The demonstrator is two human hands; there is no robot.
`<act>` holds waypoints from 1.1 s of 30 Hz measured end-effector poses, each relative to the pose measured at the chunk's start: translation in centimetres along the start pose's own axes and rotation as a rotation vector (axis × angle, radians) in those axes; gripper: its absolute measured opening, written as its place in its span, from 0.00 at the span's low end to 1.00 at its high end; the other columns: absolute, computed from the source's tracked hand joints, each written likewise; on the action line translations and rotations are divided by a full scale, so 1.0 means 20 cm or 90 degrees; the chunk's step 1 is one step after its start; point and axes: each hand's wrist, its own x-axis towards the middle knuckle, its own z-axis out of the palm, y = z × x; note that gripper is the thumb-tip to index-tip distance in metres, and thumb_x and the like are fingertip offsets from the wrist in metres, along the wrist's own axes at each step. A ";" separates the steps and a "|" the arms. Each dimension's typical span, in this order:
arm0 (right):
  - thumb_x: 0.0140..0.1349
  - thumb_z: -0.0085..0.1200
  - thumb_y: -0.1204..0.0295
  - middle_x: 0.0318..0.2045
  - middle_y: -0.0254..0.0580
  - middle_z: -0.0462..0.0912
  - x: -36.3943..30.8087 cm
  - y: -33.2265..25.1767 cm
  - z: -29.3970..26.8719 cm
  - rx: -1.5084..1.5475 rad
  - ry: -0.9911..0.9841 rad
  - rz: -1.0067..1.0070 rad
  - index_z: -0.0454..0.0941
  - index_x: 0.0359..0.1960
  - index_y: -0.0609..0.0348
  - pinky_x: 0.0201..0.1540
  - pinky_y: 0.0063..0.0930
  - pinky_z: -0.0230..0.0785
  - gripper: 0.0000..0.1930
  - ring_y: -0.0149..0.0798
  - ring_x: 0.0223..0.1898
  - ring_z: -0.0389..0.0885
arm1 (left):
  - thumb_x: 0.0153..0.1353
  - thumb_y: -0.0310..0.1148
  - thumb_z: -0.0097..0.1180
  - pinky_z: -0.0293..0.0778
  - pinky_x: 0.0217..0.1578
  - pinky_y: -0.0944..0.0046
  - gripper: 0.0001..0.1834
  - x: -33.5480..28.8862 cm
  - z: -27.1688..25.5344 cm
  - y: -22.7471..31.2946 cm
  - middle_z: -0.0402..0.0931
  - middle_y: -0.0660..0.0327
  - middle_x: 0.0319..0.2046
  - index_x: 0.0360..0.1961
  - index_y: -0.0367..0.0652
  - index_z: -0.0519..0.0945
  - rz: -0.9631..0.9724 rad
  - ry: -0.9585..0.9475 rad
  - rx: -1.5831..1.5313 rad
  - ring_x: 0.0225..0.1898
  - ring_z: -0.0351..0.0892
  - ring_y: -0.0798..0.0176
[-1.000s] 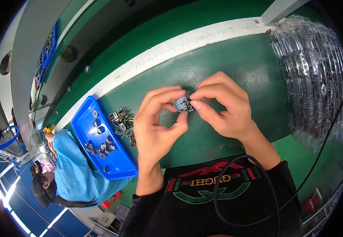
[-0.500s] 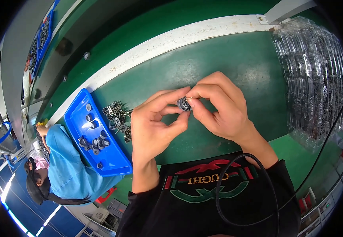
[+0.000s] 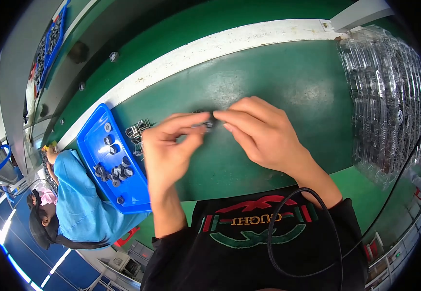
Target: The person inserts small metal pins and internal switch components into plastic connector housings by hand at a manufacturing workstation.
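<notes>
My left hand (image 3: 169,145) has its thumb and index finger closed around a small round dark part (image 3: 209,125) with a grey rim. Motion blur hides the part's details. Close to its right side is my right hand (image 3: 266,133), fingers curled and thumb near the index fingertip; whatever they pinch is too small and blurred to make out. A heap of small metal pieces with thin prongs (image 3: 136,132) lies on the green tabletop, partly hidden behind my left hand. Left of it, a blue tray (image 3: 90,127) holds several dark round parts (image 3: 118,170).
Stacked clear plastic trays (image 3: 385,106) stand at the right. A white rail (image 3: 196,51) borders the green tabletop (image 3: 312,97) at the far side. A black cable (image 3: 270,233) loops in front of my shirt. Another person in a blue top (image 3: 82,199) sits at the left.
Both hands have shifted left with the round part, which is now blurred. My right fingertips have drawn slightly back from it. My left hand covers more of the metal pieces.
</notes>
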 end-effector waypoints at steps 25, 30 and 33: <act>0.45 0.57 0.70 0.26 0.34 0.70 0.04 0.02 0.21 -0.302 -0.195 -0.059 0.75 0.19 0.53 0.38 0.26 0.67 0.04 0.37 0.37 0.71 | 0.59 0.42 0.62 0.77 0.47 0.55 0.14 1.72 -0.50 -0.10 0.86 0.53 0.37 0.40 0.44 0.87 0.225 0.359 0.620 0.42 0.85 0.49; 0.44 0.57 0.71 0.26 0.35 0.70 0.03 0.04 0.20 -0.285 -0.211 -0.059 0.75 0.19 0.54 0.38 0.26 0.67 0.04 0.37 0.37 0.71 | 0.58 0.42 0.62 0.77 0.46 0.56 0.18 1.55 -0.62 -0.04 0.86 0.52 0.38 0.46 0.44 0.86 0.280 0.439 0.535 0.41 0.86 0.51; 0.44 0.57 0.72 0.26 0.36 0.70 0.06 0.05 0.15 -0.301 -0.196 -0.051 0.75 0.19 0.56 0.38 0.27 0.67 0.04 0.37 0.36 0.71 | 0.57 0.43 0.63 0.77 0.47 0.57 0.22 1.26 -0.62 0.00 0.86 0.52 0.38 0.49 0.43 0.84 0.187 0.310 0.646 0.42 0.85 0.52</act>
